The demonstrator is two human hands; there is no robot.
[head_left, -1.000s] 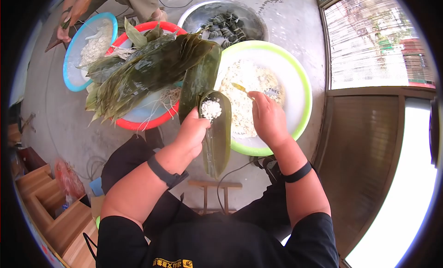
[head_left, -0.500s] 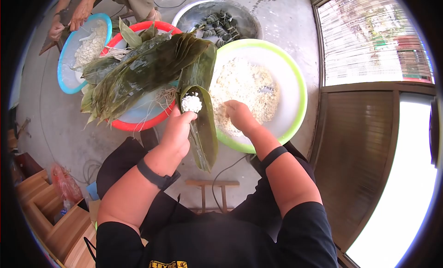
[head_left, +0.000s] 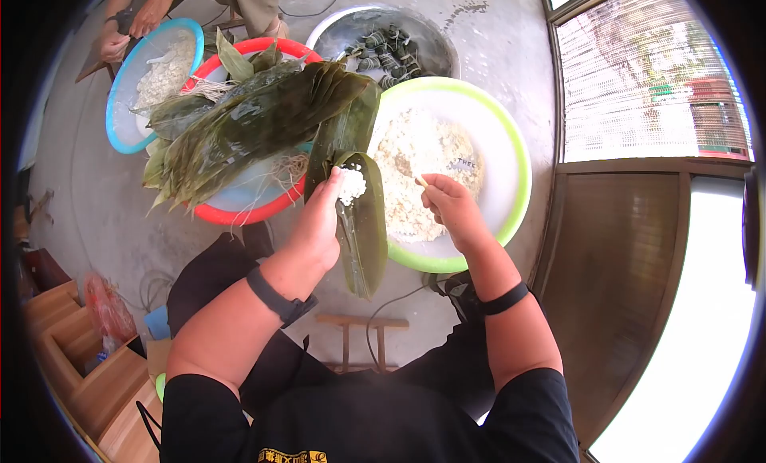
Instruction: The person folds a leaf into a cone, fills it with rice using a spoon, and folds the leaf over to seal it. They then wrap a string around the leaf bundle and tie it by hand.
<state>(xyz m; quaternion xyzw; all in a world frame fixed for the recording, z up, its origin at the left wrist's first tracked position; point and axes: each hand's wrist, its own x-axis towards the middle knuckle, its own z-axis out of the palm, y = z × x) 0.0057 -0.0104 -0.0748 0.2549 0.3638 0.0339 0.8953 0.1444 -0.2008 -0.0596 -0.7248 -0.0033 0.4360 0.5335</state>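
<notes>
My left hand [head_left: 317,228] is closed around a green bamboo leaf [head_left: 365,252] folded into a cone. White rice [head_left: 352,185] fills the cone's mouth, and the leaf's long tail hangs down over the basin's left side. Over the green-rimmed basin [head_left: 523,156], my right hand [head_left: 452,212] pinches the thin handle of a spoon [head_left: 405,166]. The spoon's bowl lies against the loose rice [head_left: 419,216] in that basin and is partly hidden by it. Lettering shows on the basin's bottom where the rice is thin.
A large stack of wet leaves [head_left: 247,116] lies across a red basin [head_left: 247,217] holding strings [head_left: 286,172]. Wrapped dumplings [head_left: 387,52] sit in a metal basin [head_left: 435,36] behind. Another person's hands [head_left: 114,44] are beside a blue-rimmed basin [head_left: 112,116]. A wooden stool [head_left: 363,323] stands below.
My right hand has drawn back to the right from the rice, bringing the spoon's handle into sight. My left hand has turned slightly, its thumb now higher beside the cone's rice.
</notes>
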